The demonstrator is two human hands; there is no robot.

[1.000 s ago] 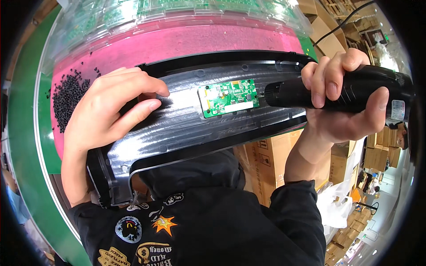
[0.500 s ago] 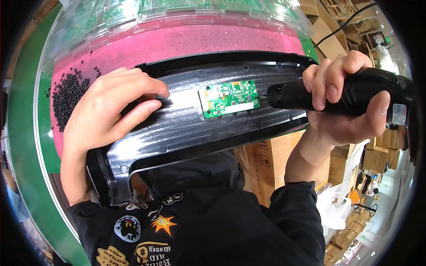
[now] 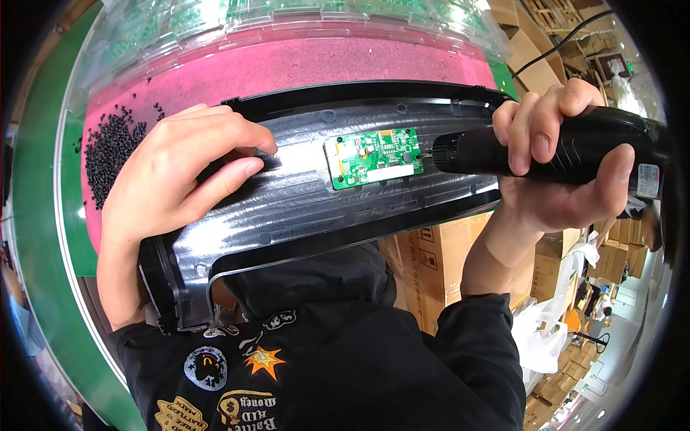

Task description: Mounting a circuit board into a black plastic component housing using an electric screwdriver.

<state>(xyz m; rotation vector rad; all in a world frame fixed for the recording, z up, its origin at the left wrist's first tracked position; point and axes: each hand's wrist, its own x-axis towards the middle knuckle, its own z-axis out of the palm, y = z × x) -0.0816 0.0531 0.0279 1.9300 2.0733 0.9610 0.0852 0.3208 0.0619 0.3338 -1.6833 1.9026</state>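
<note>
A black plastic housing (image 3: 287, 208) lies like a long shallow trough across my front. Inside it sits a green circuit board (image 3: 352, 158) with a white connector strip and dark round spots near its corners. My right hand (image 3: 553, 144) grips a black electric screwdriver (image 3: 478, 152) held level, its bit pointing left at the board's right edge. Whether the bit touches the board I cannot tell. Over the housing's left end hangs my left hand (image 3: 180, 165), fingers loosely curled, with a gap between thumb and forefinger. Its other fingers are partly hidden.
A heap of small black parts (image 3: 111, 154), seemingly screws, lies left on the pink mat (image 3: 316, 68). Clear plastic trays (image 3: 287, 21) with green boards stand at the back. Cardboard boxes (image 3: 445, 266) and a white plastic bag (image 3: 539, 334) are to the right.
The circuit board and housing have shifted very slightly right and away from me. The screwdriver's front end has risen a little in the picture. My left hand has hardly moved.
</note>
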